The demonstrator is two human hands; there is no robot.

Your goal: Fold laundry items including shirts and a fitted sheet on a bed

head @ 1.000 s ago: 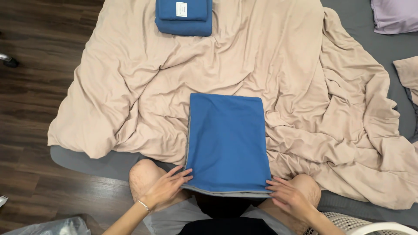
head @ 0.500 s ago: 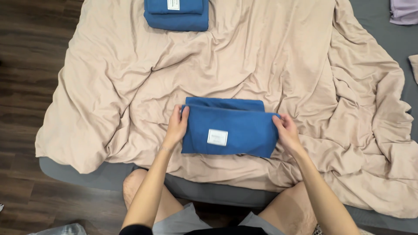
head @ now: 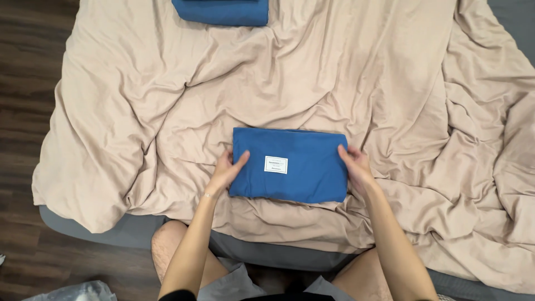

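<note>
Both arms are stretched forward from the near edge of the bed. The left hand is laid against the left end of the folded blue cloth, fingers held together and thumb on top; the right hand is set against the right end likewise. Two blue folded cloths are counted: this one, flat, rectangular, marked with a small white label, near the near edge of the beige sheet, and a second blue cloth at the far edge.
</note>
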